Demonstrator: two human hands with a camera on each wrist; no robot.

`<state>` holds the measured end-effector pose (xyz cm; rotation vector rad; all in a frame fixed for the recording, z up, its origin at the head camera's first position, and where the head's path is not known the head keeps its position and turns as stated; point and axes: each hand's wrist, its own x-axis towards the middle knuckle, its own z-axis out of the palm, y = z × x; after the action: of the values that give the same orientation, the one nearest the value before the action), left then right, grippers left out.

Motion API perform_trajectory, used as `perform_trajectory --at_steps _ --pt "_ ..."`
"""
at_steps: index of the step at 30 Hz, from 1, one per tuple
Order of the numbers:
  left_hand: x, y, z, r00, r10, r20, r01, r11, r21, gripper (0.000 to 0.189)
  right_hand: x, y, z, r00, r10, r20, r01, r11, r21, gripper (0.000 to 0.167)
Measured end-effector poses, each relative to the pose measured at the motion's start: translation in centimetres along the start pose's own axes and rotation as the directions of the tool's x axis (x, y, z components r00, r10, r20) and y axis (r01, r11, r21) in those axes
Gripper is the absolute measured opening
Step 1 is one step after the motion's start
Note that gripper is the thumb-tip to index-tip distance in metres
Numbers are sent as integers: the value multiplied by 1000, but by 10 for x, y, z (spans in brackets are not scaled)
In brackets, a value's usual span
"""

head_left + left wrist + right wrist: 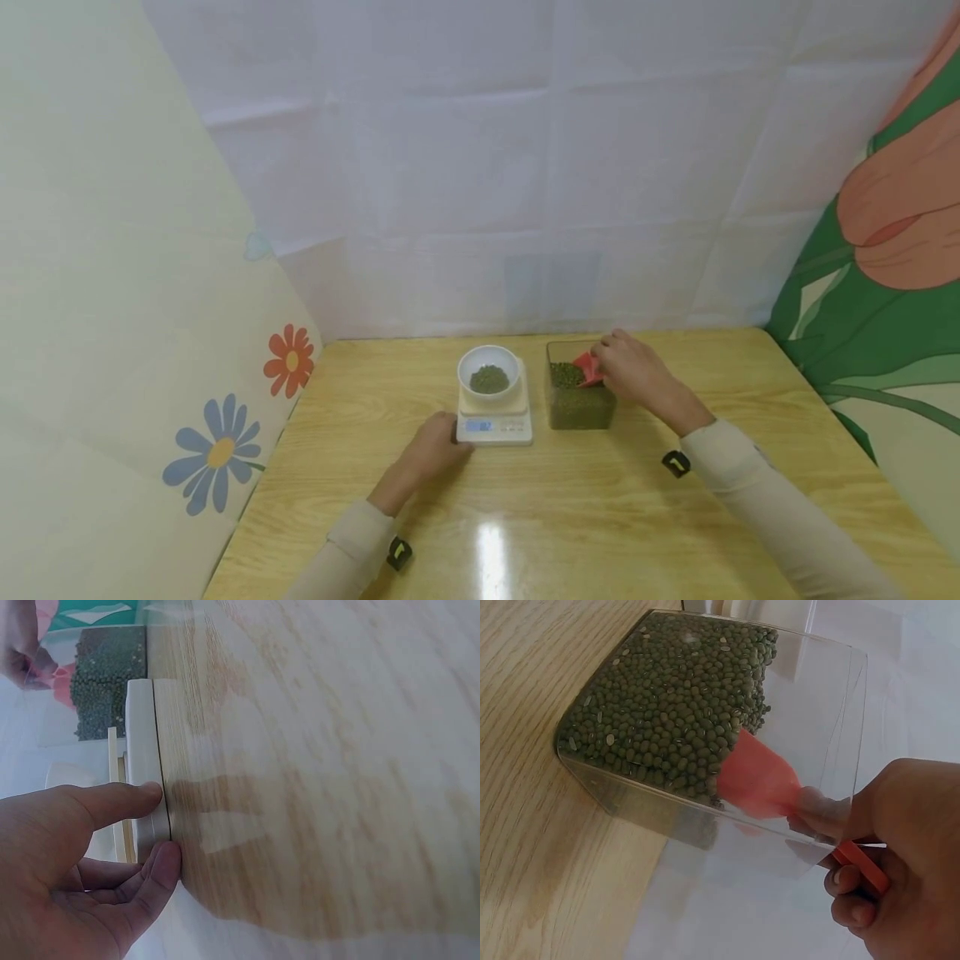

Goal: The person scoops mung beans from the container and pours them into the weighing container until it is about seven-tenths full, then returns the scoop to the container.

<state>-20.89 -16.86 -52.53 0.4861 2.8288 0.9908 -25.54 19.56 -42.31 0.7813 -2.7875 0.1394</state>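
Note:
My right hand (633,371) grips the handle of a red plastic scoop (757,776). The scoop's blade dips into green mung beans (675,705) inside a clear box (581,412). To the left of the box stands a white kitchen scale (517,435) with a lit display, its digits blurred. On its platform sits a white bowl (463,372) with mung beans in the bottom. My left hand (437,446) holds the scale's front left corner; in the left wrist view the thumb (139,796) lies on the front edge, and curled fingers (163,866) touch the corner beside it.
All this stands on a wood-grain table (600,517), towards its back edge. A white cloth (450,167) hangs behind, and flower-printed panels (112,292) rise at both sides. Each wrist wears a dark band (676,464).

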Motion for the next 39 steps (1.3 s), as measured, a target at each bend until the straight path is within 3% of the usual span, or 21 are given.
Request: perform_trajectory --at_steps 18,39 --pt "-1 0 0 1000 6 -5 -6 1000 -7 34 -3 4 1 1000 28 9 -28 998 53 18" --pt "1 -1 0 1000 -1 3 1 1000 13 29 -6 7 4 1000 22 -4 -21 994 109 21"
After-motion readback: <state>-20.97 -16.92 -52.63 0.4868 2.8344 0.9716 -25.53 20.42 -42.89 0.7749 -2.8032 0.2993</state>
